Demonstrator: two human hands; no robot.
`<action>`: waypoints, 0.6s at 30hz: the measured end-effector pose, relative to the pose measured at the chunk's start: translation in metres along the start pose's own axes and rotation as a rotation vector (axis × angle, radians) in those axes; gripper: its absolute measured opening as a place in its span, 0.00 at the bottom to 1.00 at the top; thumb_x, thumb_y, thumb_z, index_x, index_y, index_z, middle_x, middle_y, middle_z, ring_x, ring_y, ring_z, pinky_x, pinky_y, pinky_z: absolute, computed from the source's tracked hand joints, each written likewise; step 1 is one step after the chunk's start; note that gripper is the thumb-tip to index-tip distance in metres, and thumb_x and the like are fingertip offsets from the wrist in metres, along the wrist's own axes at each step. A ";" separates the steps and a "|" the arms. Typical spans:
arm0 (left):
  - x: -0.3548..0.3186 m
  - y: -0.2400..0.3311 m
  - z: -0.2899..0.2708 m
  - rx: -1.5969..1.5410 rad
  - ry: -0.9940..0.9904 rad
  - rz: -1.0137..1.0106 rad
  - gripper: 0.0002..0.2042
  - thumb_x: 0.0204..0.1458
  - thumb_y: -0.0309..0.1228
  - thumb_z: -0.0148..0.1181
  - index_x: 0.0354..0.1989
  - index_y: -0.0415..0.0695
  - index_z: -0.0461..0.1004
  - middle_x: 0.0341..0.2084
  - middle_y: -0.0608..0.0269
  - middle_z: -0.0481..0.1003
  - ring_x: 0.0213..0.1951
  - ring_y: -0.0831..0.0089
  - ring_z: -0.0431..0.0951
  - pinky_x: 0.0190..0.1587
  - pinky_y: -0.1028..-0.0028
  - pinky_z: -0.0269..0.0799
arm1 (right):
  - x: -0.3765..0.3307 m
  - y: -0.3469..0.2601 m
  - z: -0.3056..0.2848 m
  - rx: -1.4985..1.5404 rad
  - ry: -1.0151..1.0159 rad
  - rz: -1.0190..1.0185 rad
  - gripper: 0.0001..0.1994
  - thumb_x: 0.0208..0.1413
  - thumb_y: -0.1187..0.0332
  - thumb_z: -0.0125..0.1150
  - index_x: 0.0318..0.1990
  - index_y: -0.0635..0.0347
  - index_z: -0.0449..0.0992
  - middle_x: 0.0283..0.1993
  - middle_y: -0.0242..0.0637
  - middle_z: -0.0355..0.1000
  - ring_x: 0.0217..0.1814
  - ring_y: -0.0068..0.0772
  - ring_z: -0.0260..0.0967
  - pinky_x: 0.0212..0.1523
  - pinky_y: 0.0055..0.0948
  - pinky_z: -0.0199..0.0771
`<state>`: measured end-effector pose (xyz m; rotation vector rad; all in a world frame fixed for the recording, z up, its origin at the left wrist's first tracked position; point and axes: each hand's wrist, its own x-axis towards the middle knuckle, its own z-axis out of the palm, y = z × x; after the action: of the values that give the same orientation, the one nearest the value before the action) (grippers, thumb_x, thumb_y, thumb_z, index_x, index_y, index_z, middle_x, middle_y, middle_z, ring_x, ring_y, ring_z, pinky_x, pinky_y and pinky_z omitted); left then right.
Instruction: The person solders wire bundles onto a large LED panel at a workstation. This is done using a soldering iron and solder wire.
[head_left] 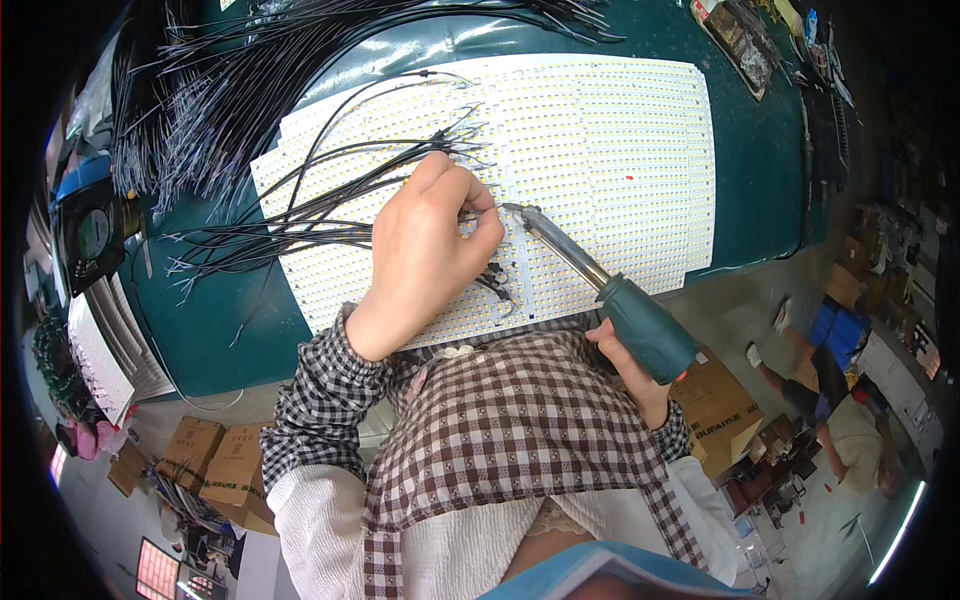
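A stack of white LED board panels (600, 150), dotted with rows of small yellowish chips, lies on the green table. Over its left half my left hand (430, 230) is closed in a pinch near the strip where the boards meet. What the fingertips grip looks like a thin black cable end, mostly hidden. My right hand (632, 378) is wrapped around the dark green handle of a soldering iron (648, 328). The iron's tip meets the board strip just right of my left fingertips. Several black cables (330, 200) with bared ends spread across the boards, passing under and beside my left hand.
A large bundle of black cables (210, 110) covers the table's far left. A small fan (92, 235) and stacked papers (105, 350) stand at the left edge. At the far right lies a worn, dark-stained tray (740, 45). Cardboard boxes (715, 400) sit below; another person (850, 440) is farther right.
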<state>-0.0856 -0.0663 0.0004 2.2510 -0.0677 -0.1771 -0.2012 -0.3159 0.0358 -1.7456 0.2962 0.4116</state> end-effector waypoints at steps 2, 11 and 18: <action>0.000 0.001 0.000 0.005 -0.003 -0.002 0.04 0.44 0.24 0.65 0.25 0.40 0.74 0.26 0.61 0.71 0.27 0.67 0.75 0.31 0.70 0.71 | 0.000 0.004 -0.001 -0.016 -0.003 0.007 0.07 0.59 0.74 0.63 0.42 0.69 0.78 0.38 0.43 0.78 0.41 0.35 0.76 0.47 0.35 0.78; -0.002 0.001 0.000 0.010 -0.010 -0.024 0.04 0.44 0.24 0.64 0.25 0.40 0.74 0.26 0.61 0.71 0.28 0.67 0.75 0.31 0.70 0.71 | 0.000 0.011 -0.002 0.032 0.046 -0.085 0.19 0.48 0.77 0.74 0.48 0.71 0.76 0.35 0.40 0.82 0.37 0.27 0.80 0.43 0.28 0.81; -0.011 0.002 -0.005 -0.006 0.089 0.165 0.11 0.42 0.23 0.72 0.33 0.42 0.76 0.29 0.59 0.72 0.33 0.62 0.76 0.36 0.69 0.72 | -0.001 0.013 0.001 0.120 0.079 -0.105 0.16 0.50 0.79 0.71 0.47 0.72 0.75 0.36 0.42 0.80 0.38 0.31 0.79 0.43 0.30 0.81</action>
<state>-0.0961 -0.0627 0.0060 2.2319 -0.2034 0.0114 -0.2081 -0.3183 0.0244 -1.6536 0.2786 0.2448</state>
